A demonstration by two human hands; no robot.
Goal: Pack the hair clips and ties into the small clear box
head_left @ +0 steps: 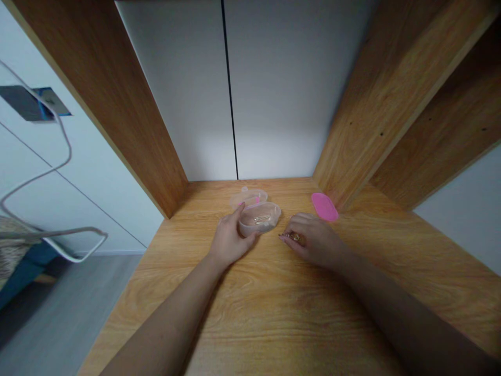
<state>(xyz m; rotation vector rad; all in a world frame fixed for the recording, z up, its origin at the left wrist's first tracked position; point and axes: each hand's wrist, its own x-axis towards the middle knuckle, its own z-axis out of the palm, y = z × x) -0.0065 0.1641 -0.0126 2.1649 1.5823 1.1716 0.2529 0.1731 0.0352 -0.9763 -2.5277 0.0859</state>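
A small clear plastic box (246, 228) rests on the wooden surface, with its see-through lid (235, 200) folded open behind it. A few thin gold-coloured metal pieces (263, 219) lie inside; they are too small to name surely. My left hand (230, 237) is wrapped round the box's left side, thumb at the near wall. Just right of the box, my right hand (313, 237) is closed, with small shiny gold-coloured metal pieces (296, 237) showing between thumb and fingers. The palm side is hidden.
A flat pink rounded piece (324, 207) lies beyond my right hand, near a wooden upright (352, 130). White panels (274, 104) close off the back, and another wooden upright (129, 115) stands left. A white cable (70, 151) hangs beyond the table's left edge.
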